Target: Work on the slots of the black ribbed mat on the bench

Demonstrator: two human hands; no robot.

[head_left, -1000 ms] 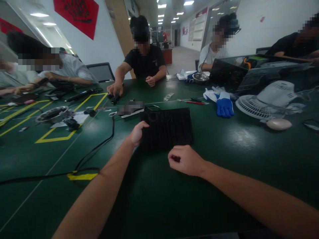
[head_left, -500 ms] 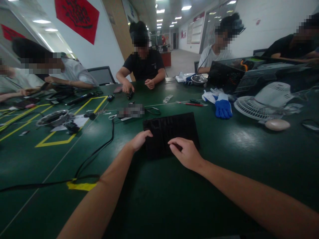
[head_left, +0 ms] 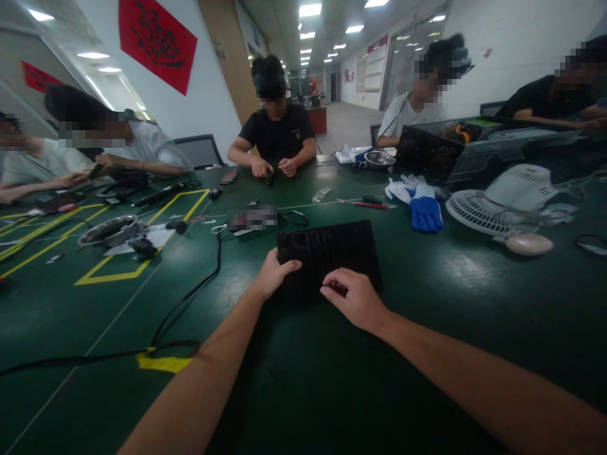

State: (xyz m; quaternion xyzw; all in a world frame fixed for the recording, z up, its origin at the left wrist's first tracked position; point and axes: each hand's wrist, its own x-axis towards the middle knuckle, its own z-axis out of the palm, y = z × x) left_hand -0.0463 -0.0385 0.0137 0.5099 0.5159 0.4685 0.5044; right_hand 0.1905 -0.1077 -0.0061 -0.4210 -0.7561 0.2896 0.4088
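Clamping black rectangular panel [head_left: 328,249] at left edge: left hand [head_left: 275,273], thumb on face. Right hand [head_left: 356,298] over panel's lower part, fingers curled, contact unclear. Panel well short of far edge of bench [head_left: 294,385].

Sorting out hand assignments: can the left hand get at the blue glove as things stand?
Probably not readily: the left hand holds the left edge of the black panel, which lies between it and the blue glove. The right hand, nearer the glove, looks better placed.
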